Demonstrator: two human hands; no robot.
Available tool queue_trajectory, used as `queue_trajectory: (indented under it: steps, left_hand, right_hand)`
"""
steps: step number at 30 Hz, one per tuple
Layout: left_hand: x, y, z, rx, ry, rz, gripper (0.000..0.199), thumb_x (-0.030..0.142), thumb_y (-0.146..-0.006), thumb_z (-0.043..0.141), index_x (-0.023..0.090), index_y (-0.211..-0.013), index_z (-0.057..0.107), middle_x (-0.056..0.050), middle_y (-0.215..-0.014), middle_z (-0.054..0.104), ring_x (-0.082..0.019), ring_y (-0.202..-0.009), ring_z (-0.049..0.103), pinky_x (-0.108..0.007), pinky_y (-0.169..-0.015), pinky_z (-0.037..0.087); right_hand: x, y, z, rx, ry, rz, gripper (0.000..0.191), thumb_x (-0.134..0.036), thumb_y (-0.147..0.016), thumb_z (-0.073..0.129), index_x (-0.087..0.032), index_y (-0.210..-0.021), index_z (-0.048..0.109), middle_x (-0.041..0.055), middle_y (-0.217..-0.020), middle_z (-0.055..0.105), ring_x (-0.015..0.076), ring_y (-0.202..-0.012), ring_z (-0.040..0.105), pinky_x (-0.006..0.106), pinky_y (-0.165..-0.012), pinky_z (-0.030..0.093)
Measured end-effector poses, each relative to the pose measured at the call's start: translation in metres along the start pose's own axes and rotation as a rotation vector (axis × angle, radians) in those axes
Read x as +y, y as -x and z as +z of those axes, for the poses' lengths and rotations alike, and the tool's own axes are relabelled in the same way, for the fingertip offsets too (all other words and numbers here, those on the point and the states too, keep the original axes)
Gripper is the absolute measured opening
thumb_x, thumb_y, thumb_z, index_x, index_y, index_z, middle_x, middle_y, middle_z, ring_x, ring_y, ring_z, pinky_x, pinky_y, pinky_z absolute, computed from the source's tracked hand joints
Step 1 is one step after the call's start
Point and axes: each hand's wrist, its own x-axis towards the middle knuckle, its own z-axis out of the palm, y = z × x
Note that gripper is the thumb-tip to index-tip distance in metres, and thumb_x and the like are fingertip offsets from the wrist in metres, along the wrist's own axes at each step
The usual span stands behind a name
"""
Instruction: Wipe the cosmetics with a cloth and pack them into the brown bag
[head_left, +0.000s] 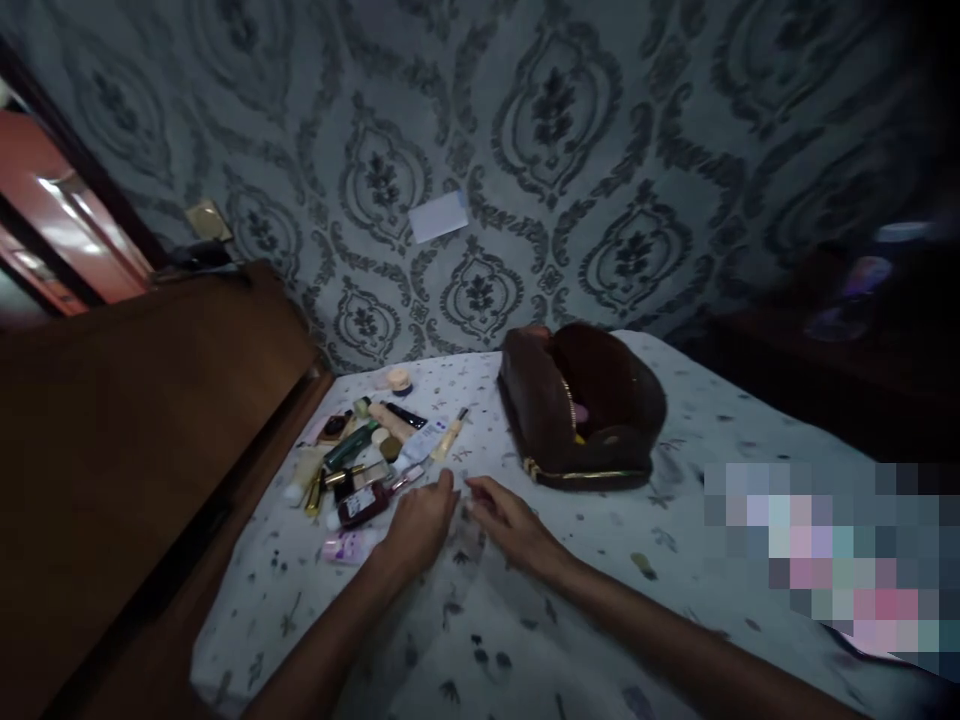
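Observation:
Low over the white patterned sheet (457, 640), my left hand (421, 522) is closed, with its fingers bunched beside several cosmetics. Close to its right, my right hand (506, 522) has its fingers curled in a pinch; what either hand holds, if anything, is too small to make out. Left of my left hand lie a dark red bottle (363, 506), a purple and white tube (343, 547), a green bottle (349, 447) and a white tube (420, 444). A brown zip bag (536, 410) stands unzipped beyond my right hand, with something pink inside.
A wooden board (150, 400) borders the sheet on the left. Patterned wallpaper (555, 110) rises behind, with a white card (439, 217) on it. At the right are a dark surface with a clear bottle (847, 300) and a blurred-out patch. A small jar (400, 380) sits at the back.

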Motion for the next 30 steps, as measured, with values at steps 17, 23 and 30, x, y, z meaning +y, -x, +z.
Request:
queue_trajectory:
  steps: [17,23,30]
  left_hand:
    - [-0.145,0.036,-0.018,0.686,0.530,-0.148,0.022,0.025,-0.096,0.040,0.017,-0.108,0.057,-0.009,-0.106,0.065,-0.020,-0.098,0.061,-0.033,-0.087,0.048]
    - [-0.202,0.055,0.005,0.650,0.667,-0.209,0.020,0.025,-0.092,0.043,0.014,-0.098,0.059,-0.006,-0.093,0.067,-0.017,-0.086,0.062,-0.027,-0.077,0.048]
    - [-0.194,0.048,0.025,0.550,0.545,-0.117,0.018,0.017,-0.089,0.047,0.018,-0.097,0.063,-0.005,-0.097,0.066,-0.018,-0.093,0.060,-0.031,-0.086,0.046]
  right_hand:
    - [0.014,0.005,0.032,0.131,0.351,-0.227,0.046,-0.042,-0.092,0.045,-0.020,-0.133,0.046,0.0155,-0.137,0.045,0.0295,-0.128,0.046,0.051,-0.105,0.042]
    - [0.009,0.004,0.028,0.154,0.377,-0.195,0.044,-0.041,-0.091,0.044,-0.020,-0.129,0.051,0.0156,-0.136,0.047,0.0304,-0.126,0.050,0.049,-0.101,0.046]
    - [0.000,0.002,0.024,0.171,0.353,-0.125,0.039,-0.043,-0.091,0.045,-0.023,-0.122,0.057,0.0128,-0.132,0.053,0.0269,-0.105,0.062,0.044,-0.091,0.053]
